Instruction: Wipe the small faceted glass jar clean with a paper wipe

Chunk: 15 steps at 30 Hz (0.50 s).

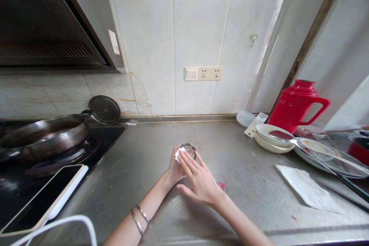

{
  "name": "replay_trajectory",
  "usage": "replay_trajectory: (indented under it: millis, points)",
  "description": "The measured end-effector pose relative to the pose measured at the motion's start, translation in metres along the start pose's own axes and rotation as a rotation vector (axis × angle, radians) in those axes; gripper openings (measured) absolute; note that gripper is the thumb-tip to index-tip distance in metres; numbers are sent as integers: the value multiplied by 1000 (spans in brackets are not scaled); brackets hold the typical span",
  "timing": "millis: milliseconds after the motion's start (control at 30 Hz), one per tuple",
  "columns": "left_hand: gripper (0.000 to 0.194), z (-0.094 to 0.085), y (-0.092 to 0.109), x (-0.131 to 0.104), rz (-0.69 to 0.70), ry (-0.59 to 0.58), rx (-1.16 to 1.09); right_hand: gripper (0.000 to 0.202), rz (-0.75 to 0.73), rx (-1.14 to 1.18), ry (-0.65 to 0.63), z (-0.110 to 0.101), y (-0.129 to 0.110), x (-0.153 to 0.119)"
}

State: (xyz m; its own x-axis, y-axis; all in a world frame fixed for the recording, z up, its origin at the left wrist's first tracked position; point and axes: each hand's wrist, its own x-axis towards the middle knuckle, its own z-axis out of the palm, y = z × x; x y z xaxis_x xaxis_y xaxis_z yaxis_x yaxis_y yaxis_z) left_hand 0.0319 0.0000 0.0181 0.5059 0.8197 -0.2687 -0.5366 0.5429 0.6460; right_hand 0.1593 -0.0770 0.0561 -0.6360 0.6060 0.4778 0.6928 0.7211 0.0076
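Note:
My left hand [173,170] is wrapped round a small clear glass [189,147] over the middle of the counter; only its rim and upper part show. A crumpled white paper tissue [178,155] lies over the near left side of the rim. My right hand [201,182] presses the tissue to the glass with its fingers, which are long and close together, the thumb lower and apart. Most of the glass is hidden behind both hands.
On the left stand a pan [63,134] on the black stove and a phone [43,196] with a white cable [77,218]. To the right are a red thermos [291,105], stacked bowls [269,146], a ladle [305,147] and a folded paper napkin [307,186] on the metal counter [138,153].

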Motion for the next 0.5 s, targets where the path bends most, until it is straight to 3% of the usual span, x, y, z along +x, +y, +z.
replay_trajectory:
  millis: [267,400,500]
  points:
    - [52,8,3,-4,-45,5,-171,81,86,-59,30,3,6,-20]
    - [57,7,4,-5,-86,-44,-124,81,149,-101,55,4,13,-17]
    - [55,7,1,-3,-26,-102,-133,80,185,-117,83,4,19,-11]
